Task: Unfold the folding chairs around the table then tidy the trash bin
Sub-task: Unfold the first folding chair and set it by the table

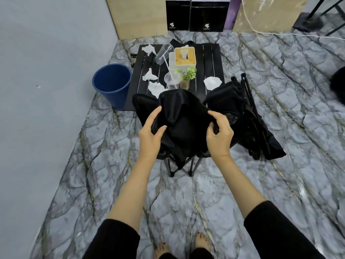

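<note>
Bare feet at btm. L hand & R hand both pinch chair fabric. Step: unfolding 1st chair, prob. Next: pull sides apart.

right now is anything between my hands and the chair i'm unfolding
Nothing visible does: the left hand and right hand hold the folding chair by its fabric. A second chair, folded, lies close on its right and may crowd it as it opens.
</note>
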